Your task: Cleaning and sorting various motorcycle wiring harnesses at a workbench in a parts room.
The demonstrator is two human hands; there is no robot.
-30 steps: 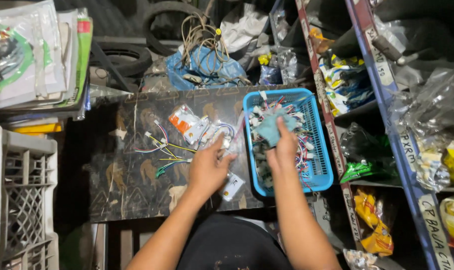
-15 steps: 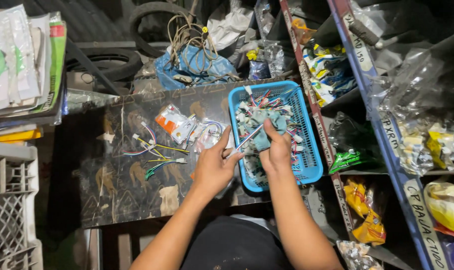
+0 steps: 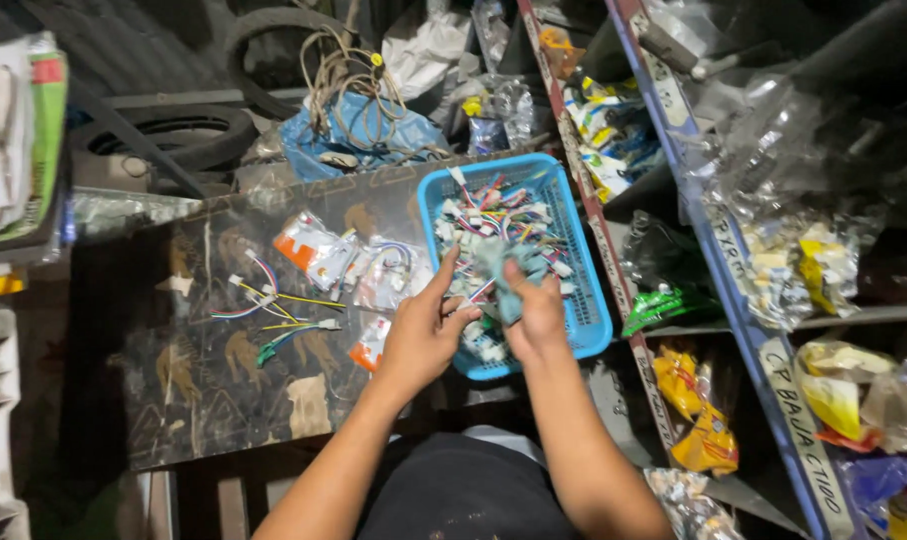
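Since the earlier frame, the left hand (image 3: pixel 420 335) has been brought against the right hand (image 3: pixel 533 318), which is closed on a cloth (image 3: pixel 503 272) over the basket (image 3: pixel 585 318). Connectors (image 3: pixel 488 212) are best wiped singly there.

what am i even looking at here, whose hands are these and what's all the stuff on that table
One picture, taken by a camera worn on a person's head, looking down at their own two bare hands. No machine is involved.

The left hand and the right hand meet over a blue plastic basket filled with small wire connectors that have white plugs and coloured leads. The right hand's grip holds a pale blue-grey cloth; the left hand's fingers reach toward it, and whether they pinch anything cannot be told.

On the dark patterned table lie loose coloured wires and small clear packets. Shelves at the right hold more bagged goods.
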